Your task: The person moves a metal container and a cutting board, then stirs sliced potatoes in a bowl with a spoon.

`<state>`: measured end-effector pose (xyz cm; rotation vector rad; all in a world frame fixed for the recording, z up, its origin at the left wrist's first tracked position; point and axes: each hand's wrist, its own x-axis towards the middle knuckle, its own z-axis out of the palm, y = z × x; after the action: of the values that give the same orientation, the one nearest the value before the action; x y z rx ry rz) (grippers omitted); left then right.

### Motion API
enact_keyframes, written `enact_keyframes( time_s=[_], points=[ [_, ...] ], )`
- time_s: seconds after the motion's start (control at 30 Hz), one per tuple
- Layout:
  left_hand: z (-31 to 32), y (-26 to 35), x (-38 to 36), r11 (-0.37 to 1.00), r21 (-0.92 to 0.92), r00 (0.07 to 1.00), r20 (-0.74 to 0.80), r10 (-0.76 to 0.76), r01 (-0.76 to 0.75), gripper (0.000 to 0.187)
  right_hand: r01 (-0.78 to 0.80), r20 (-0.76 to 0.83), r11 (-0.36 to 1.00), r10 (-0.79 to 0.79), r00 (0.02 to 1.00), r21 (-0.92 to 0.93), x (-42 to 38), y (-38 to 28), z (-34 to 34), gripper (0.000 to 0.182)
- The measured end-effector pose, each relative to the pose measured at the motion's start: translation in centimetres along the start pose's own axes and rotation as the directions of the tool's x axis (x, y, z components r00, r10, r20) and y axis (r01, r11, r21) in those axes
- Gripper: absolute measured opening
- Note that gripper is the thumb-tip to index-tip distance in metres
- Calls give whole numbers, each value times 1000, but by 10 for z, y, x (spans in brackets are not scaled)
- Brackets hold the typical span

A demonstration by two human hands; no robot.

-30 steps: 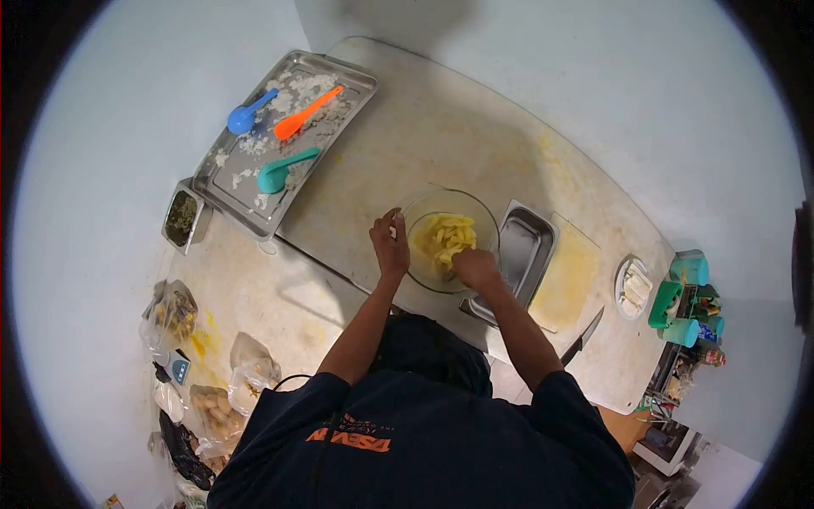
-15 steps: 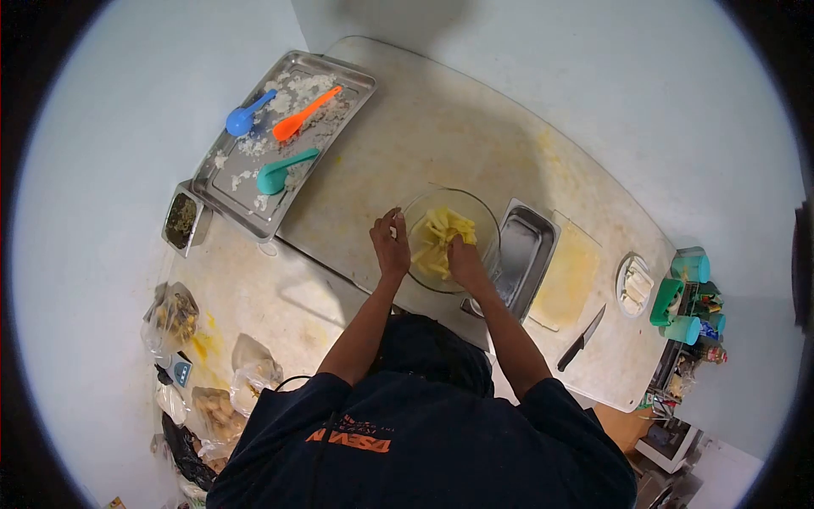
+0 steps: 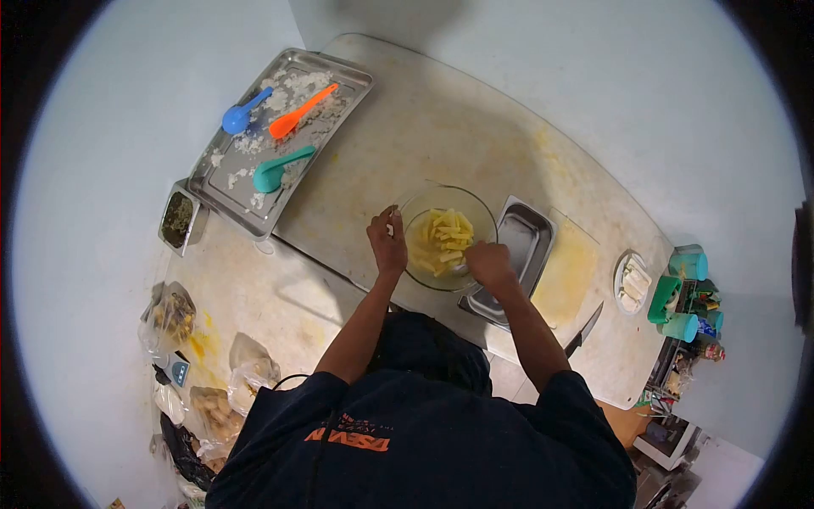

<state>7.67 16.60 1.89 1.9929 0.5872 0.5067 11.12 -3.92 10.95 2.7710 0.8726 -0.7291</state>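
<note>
A clear glass bowl (image 3: 449, 192) stands on the worktop and holds yellow sticks of cut food (image 3: 451, 231). At its left rim is my left hand (image 3: 387, 246), with curled fingers gripping the edge. My right hand (image 3: 490, 261) is closed at the bowl's lower right side, its fingertips hidden; what it holds, if anything, cannot be made out. Right of the bowl, partly under my right hand and forearm, lies an empty metal pan (image 3: 532, 229).
A metal tray (image 3: 280, 208) with white residue bears blue, orange and green scoops. A small metal container (image 3: 197, 227) sits beside it. At right are a yellowed board (image 3: 566, 271), a knife (image 3: 585, 331) and a plate of white pieces (image 3: 633, 284). Plastic bags (image 3: 216, 416) lie lower left.
My right hand has moved out of the yellow sticks to the right, toward the bowl's rim. The sticks it was gripping now lie in the bowl. My left hand stays at the rim.
</note>
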Motion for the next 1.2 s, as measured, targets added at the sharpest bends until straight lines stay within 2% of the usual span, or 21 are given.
enact_keyframes(
  time_s=[0.1, 0.2, 0.3, 0.4, 0.5, 0.6, 0.7, 0.8, 0.9, 1.0, 1.1, 1.2],
  points=[
    [0, 1, -1, 1000, -8, 1000, 0, -4, 4, 30, 32, 177, 993, -53, 983, 116, 19, -18, -2, 18],
    [-3, 5, -1, 1000, -21, 1000, 8, -11, 11, 29, 120, 36, 959, -134, 990, 258, 41, -30, 51, 18],
    [-2, 4, -1, 999, -37, 1000, 1, -2, 2, 29, 97, -197, 891, -9, 980, 443, 52, -49, 80, 19],
    [-2, 4, -2, 1000, -23, 1000, 0, -1, 1, 29, 79, -248, 824, 77, 966, 562, 59, -49, 86, 18],
    [-3, 4, 0, 1000, 4, 1000, 19, -11, 11, 30, -47, -191, 714, 250, 949, 698, 67, -47, 86, 15],
    [-5, 8, -1, 1000, 7, 999, 28, -25, 25, 30, -39, -219, 672, 295, 930, 740, 62, -35, 84, 16],
    [-2, 3, -1, 1000, 3, 1000, 10, -17, 17, 30, 6, -284, 675, 303, 909, 738, 41, -23, 55, 16],
    [-2, 3, -1, 999, -35, 999, 19, -26, 27, 29, -52, -313, 715, 370, 875, 698, 30, 1, 55, 16],
    [-5, 7, 0, 1000, -19, 999, 29, -24, 25, 30, -50, -200, 751, 238, 950, 658, 0, 21, 16, 16],
    [-4, 10, 0, 998, -31, 998, 24, -53, 54, 29, -48, -51, 903, 77, 996, 427, -15, 24, -4, 16],
    [-3, 8, -1, 999, -36, 1000, 8, -28, 28, 29, 15, -64, 996, -9, 998, 92, -4, 15, 11, 17],
    [-1, 2, 0, 1000, -15, 1000, 0, -2, 2, 29, 22, -85, 1000, -22, 996, -5, 9, -8, 9, 14]
  ],
)
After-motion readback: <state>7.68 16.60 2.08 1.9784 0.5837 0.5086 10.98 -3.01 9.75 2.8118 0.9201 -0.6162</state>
